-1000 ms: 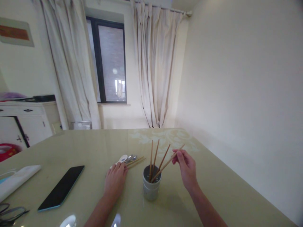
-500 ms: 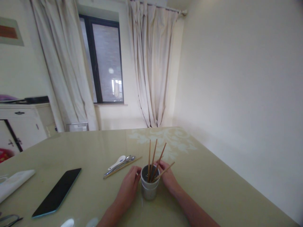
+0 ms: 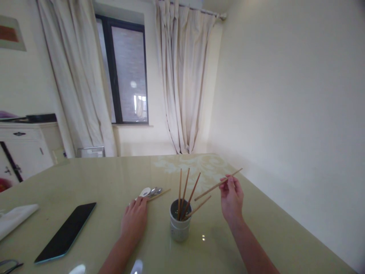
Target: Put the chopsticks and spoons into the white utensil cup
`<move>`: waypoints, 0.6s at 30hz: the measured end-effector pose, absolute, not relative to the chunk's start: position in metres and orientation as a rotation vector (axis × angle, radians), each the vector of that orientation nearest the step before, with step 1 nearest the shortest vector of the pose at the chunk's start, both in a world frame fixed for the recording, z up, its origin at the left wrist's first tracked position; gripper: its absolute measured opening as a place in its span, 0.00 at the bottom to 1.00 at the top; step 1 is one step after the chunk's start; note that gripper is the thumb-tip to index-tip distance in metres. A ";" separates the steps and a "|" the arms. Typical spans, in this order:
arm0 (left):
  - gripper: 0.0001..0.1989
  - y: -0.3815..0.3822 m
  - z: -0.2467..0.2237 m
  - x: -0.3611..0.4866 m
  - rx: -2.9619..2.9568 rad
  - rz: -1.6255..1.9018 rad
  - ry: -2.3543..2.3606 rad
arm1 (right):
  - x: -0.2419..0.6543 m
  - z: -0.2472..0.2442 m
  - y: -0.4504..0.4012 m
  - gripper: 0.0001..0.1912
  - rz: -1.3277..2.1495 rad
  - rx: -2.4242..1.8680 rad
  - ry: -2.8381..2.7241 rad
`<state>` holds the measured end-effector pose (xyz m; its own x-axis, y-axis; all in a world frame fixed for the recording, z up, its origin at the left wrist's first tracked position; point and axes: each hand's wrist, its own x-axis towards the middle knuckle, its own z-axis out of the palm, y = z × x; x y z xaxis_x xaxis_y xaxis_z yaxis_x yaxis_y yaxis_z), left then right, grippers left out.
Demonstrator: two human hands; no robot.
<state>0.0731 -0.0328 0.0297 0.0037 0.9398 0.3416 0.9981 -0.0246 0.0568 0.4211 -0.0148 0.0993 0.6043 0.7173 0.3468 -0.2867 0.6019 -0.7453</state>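
Note:
A grey cup [image 3: 180, 231] stands upright on the table with several wooden chopsticks [image 3: 185, 190] leaning in it. To its right, my right hand [image 3: 232, 196] is raised and pinches a single chopstick [image 3: 212, 188], which slants up to the right. My left hand [image 3: 134, 219] lies over the handle ends of a small pile left of the cup, its fingers close together. Beyond those fingers show a white spoon [image 3: 145, 191], metal spoons [image 3: 156, 191] and a wooden chopstick [image 3: 163, 194]. Whether the left fingers grip any of them is hidden.
A black tablet or phone [image 3: 67, 232] lies on the table [image 3: 108, 182] at the left, with a white object [image 3: 18, 219] beyond it and a dark looped item [image 3: 10, 265] at the lower left. A wall [image 3: 291, 114] borders the right side.
My left hand has left the cup and moved left onto the spoon pile. My right hand has moved right and up, away from the cup, and now holds a chopstick.

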 end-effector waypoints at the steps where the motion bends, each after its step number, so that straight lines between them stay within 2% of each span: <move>1: 0.21 -0.033 0.028 0.071 -2.062 -0.404 -2.051 | 0.425 0.102 -0.016 0.25 0.649 -0.672 -0.690; 8: 0.18 -0.034 0.035 0.074 -2.056 -0.366 -2.105 | 0.397 0.108 -0.035 0.22 0.860 -0.704 -1.023; 13: 0.17 -0.037 0.041 0.077 -2.080 -0.315 -2.079 | 0.372 0.089 -0.038 0.32 0.957 -0.794 -1.159; 18: 0.17 -0.039 0.040 0.080 -2.094 -0.355 -2.039 | 0.354 0.063 -0.030 0.35 1.037 -0.909 -1.247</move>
<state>0.0795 -0.0390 0.0401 0.0211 0.9519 0.3058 0.9992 -0.0303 0.0257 0.3543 -0.0301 0.0626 0.0228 0.9560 0.2924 -0.1136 0.2931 -0.9493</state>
